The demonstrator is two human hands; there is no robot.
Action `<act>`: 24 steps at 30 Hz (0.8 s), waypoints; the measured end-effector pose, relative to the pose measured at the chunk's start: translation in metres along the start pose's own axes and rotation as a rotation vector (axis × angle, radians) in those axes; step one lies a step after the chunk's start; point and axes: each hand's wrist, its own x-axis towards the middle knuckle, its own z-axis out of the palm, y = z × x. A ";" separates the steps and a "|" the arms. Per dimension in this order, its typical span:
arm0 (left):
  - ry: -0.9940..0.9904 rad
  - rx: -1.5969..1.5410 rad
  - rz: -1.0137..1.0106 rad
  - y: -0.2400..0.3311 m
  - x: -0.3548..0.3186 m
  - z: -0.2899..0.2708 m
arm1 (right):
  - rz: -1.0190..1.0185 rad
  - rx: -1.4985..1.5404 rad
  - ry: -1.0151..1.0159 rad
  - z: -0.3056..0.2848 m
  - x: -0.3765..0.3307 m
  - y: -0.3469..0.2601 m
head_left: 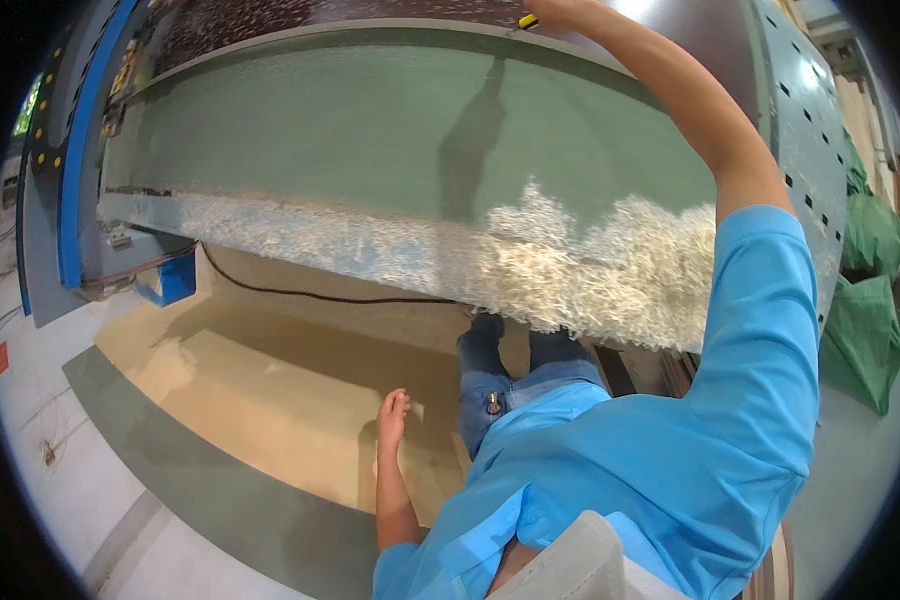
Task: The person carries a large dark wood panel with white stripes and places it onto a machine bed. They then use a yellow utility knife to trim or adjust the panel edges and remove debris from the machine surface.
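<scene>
1. A workshop surrounds the work, with white tiled floor [75, 505] at the left and green sacks [863, 335] at the right.
2. A large machine stands ahead, with a blue upright [78, 165] on its left and a slotted grey metal panel [805, 130] on its right.
3. A broad smooth green panel [320, 125] stretches across the machine; pale shavings [600, 265] lie thickly along its near edge, heaped highest toward the right.
4. The right hand [562, 14] reaches over to the panel's far edge, its fingers closed around a yellow-and-black hand tool [528, 21].
5. That tool is at the far edge, right of centre, with its thin dark tip pointing left; whether the tip touches the edge I cannot tell.
6. The left hand [393, 415] hangs low beside the person's jeans [485, 385], partly open with fingers loosely bent, above a tan surface [270, 385] at floor level.
7. A black cable [340, 297] runs beneath the machine's near edge, beginning close to a blue box [177, 279].
</scene>
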 end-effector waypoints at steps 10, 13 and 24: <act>-0.001 0.106 0.047 -0.010 0.007 0.050 | 0.066 -0.091 -0.136 0.051 -0.131 0.072; 0.104 0.018 -0.015 -0.047 -0.010 0.049 | 0.120 -0.093 -0.135 0.065 -0.172 0.100; -0.060 0.014 -0.147 -0.038 -0.066 0.163 | 0.185 -0.101 -0.154 0.114 -0.343 0.189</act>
